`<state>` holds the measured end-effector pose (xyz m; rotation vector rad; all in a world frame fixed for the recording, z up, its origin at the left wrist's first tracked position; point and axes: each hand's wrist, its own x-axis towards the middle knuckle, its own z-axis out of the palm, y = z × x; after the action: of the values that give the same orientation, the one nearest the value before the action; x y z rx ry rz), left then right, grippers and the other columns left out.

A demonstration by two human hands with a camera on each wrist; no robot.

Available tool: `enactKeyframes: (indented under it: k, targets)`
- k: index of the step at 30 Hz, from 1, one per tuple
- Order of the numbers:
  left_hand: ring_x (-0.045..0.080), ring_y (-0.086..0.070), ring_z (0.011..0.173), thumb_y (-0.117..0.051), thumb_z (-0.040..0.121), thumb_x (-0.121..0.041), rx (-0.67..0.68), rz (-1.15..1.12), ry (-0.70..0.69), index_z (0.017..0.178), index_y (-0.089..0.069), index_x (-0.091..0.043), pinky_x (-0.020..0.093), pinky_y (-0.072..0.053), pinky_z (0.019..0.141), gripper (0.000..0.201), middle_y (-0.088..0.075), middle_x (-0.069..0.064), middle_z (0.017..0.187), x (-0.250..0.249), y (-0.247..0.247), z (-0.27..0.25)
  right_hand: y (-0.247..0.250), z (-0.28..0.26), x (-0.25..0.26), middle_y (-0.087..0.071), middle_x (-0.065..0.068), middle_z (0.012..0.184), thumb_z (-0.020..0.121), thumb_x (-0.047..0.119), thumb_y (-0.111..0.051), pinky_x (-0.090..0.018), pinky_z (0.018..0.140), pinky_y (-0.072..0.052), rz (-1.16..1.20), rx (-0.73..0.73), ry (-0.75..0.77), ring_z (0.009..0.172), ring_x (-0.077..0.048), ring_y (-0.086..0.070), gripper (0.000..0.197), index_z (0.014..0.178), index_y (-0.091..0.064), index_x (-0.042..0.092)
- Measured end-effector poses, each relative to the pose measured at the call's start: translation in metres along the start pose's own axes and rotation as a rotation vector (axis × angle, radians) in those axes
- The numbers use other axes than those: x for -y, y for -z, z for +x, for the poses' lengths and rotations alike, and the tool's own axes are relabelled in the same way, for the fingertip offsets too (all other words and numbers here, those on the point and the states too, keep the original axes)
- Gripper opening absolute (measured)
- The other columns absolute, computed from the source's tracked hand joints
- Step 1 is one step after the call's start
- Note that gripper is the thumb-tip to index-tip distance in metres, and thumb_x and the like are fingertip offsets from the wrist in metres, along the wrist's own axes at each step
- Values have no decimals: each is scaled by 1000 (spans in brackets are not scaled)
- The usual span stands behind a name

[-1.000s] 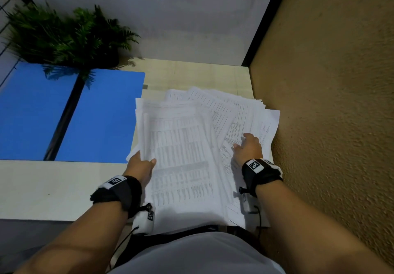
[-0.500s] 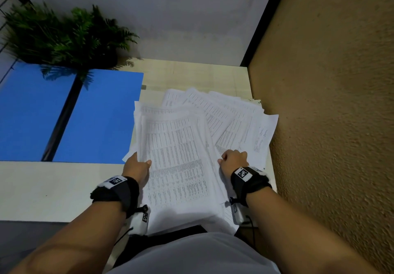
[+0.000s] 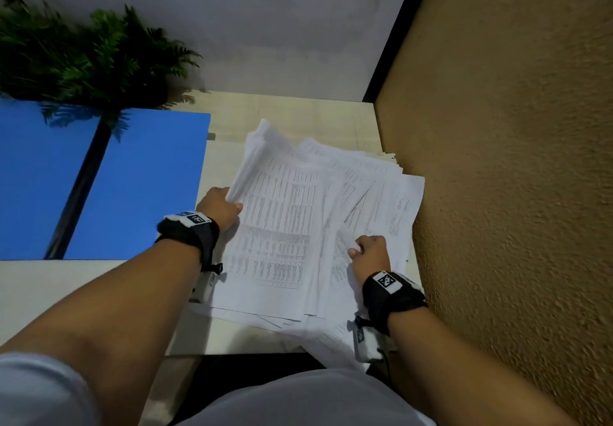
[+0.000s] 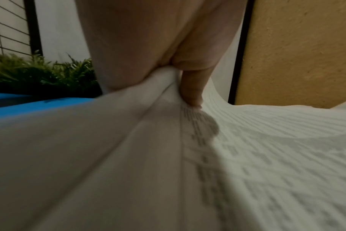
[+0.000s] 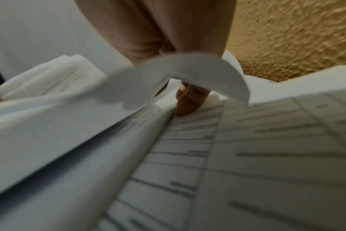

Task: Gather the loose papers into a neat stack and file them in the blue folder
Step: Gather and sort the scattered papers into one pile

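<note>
both hands are working at the papers [image 3: 285, 226]. our left hand [image 3: 217, 206] is gripping the left edge of the pile, and the left wrist view is showing the sheets [image 4: 168, 140] bunching between thumb [image 4: 192, 89] and palm, so we are pinching a fold of paper there. our right hand [image 3: 370, 255] is resting on the near right part of the pile with fingers curled into the sheets; in the right wrist view a finger [image 5: 188, 100] is tucking under a curling page [image 5: 178, 70], and we are taking that as a hold on the paper.

the papers are lying fanned and uneven on the pale tabletop [image 3: 49, 293], crowding the textured tan wall [image 3: 514, 193] on the right, with their near corners hanging past the tabletop's front edge. the blue folder [image 3: 142, 187] is lying open and flat to the left of the pile, just beside our left hand, its dark spine [image 3: 79, 187] running between the two covers. a green fern [image 3: 83, 57] is sitting at the folder's far end.
</note>
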<state>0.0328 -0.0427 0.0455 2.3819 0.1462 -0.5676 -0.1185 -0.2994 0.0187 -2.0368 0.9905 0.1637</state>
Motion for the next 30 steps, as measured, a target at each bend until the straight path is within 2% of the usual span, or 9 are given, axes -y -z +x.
enactKeyframes:
  k: [2, 5, 8, 12, 15, 20, 23, 27, 30]
  targets:
    - [35, -59, 86, -61, 90, -21, -53, -43, 6, 107, -58, -4, 35, -42, 73, 24, -59, 14, 91, 0, 1, -1, 3, 5, -1, -52, -7, 113, 96, -5, -37, -13, 67, -39, 86, -17, -56, 108, -21, -58, 33, 126, -49, -2]
    - [32, -55, 88, -57, 93, -20, -73, -106, 28, 113, -55, -8, 37, -44, 78, 24, -57, 14, 96, 9, 3, -9, 10, 12, 1, -49, -17, 130, 97, 0, -39, -22, 79, -34, 81, -128, -107, 113, -30, -54, 26, 119, -54, 2]
    - [36, -60, 92, -56, 94, -20, -78, -187, 62, 116, -56, -7, 44, -52, 85, 26, -62, 18, 98, 26, 3, -21, 11, 13, 7, -53, -24, 129, 100, 7, -39, -32, 88, -41, 150, -195, -195, 116, -36, -53, 27, 122, -51, -2]
    - [27, -53, 80, -53, 97, -18, -15, -223, 95, 119, -54, -8, 29, -42, 66, 25, -57, 11, 92, 39, -2, -39, -1, 10, 13, -57, -18, 125, 94, 13, -55, -29, 80, -44, 285, -138, -198, 98, -28, -57, 34, 126, -45, 4]
    - [28, -54, 90, -55, 96, -19, -29, -245, 79, 123, -54, -7, 33, -43, 76, 30, -59, 11, 101, 44, -6, -46, -4, 10, 20, -56, -6, 125, 88, 13, -64, -26, 83, -43, 340, -91, -150, 96, -22, -54, 40, 126, -51, 9]
    - [29, -55, 92, -55, 96, -16, -63, -369, 96, 123, -53, -7, 39, -46, 84, 29, -58, 10, 98, 48, -8, -52, 15, 17, 36, -58, -13, 133, 90, 20, -62, -32, 102, -43, 218, -73, -121, 119, -30, -56, 41, 129, -57, 6]
    - [28, -53, 91, -55, 96, -15, -64, -402, 119, 124, -51, -6, 37, -44, 81, 30, -56, 11, 99, 52, -7, -58, 43, 11, 55, -55, -20, 135, 96, 19, -52, -37, 102, -40, 119, -231, 4, 125, -35, -51, 39, 133, -52, 4]
    - [32, -57, 100, -58, 93, -12, -63, -425, 129, 129, -47, -14, 39, -47, 86, 38, -57, 10, 109, 61, -15, -67, 95, -13, 88, -65, -19, 93, 97, 18, -48, -27, 70, -38, 89, -555, 336, 89, -28, -62, 20, 105, -60, 4]
    - [33, -59, 101, -60, 91, -11, -59, -456, 140, 128, -46, -19, 47, -51, 93, 40, -59, 8, 109, 62, -21, -74, 128, -32, 114, -57, -3, 79, 92, 16, -49, -26, 69, -42, 266, -698, 590, 76, -15, -54, 10, 92, -59, 13]
